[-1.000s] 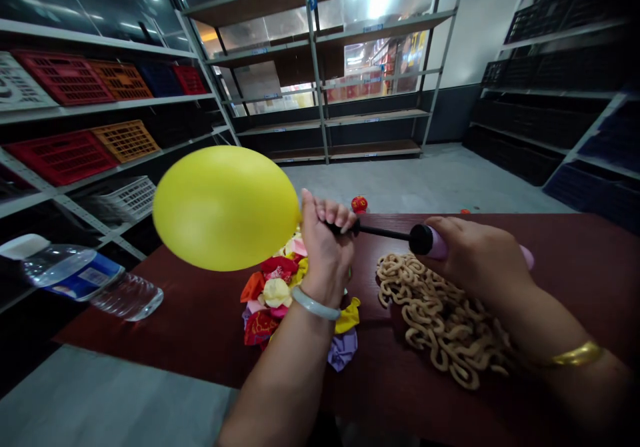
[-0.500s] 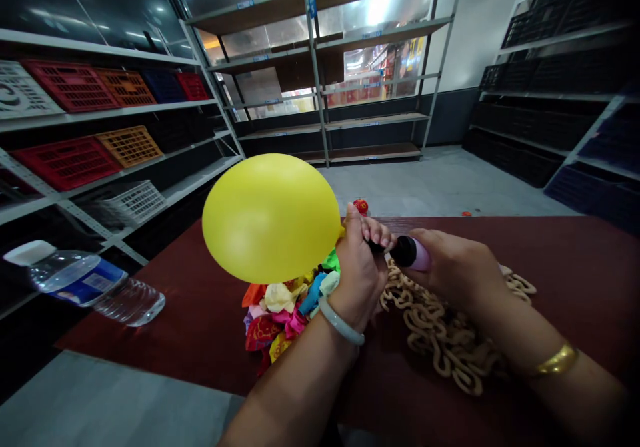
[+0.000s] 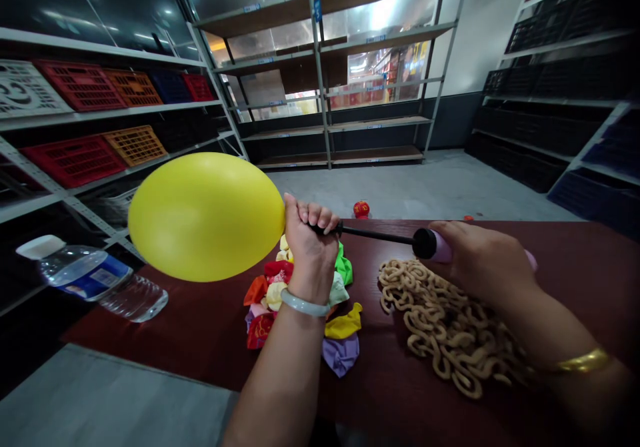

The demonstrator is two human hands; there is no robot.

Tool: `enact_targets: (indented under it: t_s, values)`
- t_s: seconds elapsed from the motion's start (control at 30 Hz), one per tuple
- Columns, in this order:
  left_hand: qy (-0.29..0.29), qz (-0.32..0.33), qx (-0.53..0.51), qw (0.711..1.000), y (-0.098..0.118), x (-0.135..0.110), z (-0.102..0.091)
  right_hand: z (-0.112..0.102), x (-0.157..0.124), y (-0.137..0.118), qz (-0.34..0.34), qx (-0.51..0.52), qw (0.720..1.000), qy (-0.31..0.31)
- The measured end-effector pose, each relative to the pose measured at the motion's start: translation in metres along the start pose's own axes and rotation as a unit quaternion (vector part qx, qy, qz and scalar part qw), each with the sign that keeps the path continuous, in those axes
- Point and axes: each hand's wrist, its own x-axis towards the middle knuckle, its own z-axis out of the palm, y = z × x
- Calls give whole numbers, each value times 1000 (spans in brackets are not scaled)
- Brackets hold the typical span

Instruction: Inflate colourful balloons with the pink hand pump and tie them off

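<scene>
My left hand point(image 3: 309, 240) is closed in a fist round the neck of a big inflated yellow balloon point(image 3: 205, 215) and the front end of a hand pump. The pump's thin black rod point(image 3: 377, 235) is drawn out to the right. My right hand point(image 3: 483, 260) is wrapped round the pump's pink barrel point(image 3: 440, 247). Both hands hover above a dark red table point(image 3: 200, 320). Under my left wrist lies a heap of flat balloons point(image 3: 300, 307) in many colours. Below my right hand is a pile of beige chain links point(image 3: 450, 327).
A water bottle point(image 3: 90, 277) lies on its side at the table's left edge. A small red object point(image 3: 361, 209) sits at the far edge. Metal shelves with red, orange and white crates point(image 3: 75, 153) line the left; more shelving stands behind and right.
The pump rod was pushed in half a second ago and is now drawn out again. The balloon and my left hand have swung back to the left.
</scene>
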Motion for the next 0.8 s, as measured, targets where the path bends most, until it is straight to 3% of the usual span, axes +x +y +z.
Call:
enact_targets:
  t_s: [0.13, 0.3, 0.5, 0.63, 0.8]
  values:
    - [1, -11, 1, 1000, -15, -7, 3, 1, -2, -6, 3, -18, 1000, 3]
    - [-25, -70, 7, 997, -50, -29, 7, 2, -4, -22, -13, -43, 999, 14]
    - [-49, -108, 6, 993, -79, -53, 9, 1, -5, -38, -21, 1, 1000, 19]
    - [-32, -98, 26, 994, -68, -49, 10, 3, -3, -39, -22, 55, 998, -13]
    - [-5, -45, 29, 999, -29, -23, 9, 9, -1, -19, -14, 56, 998, -18]
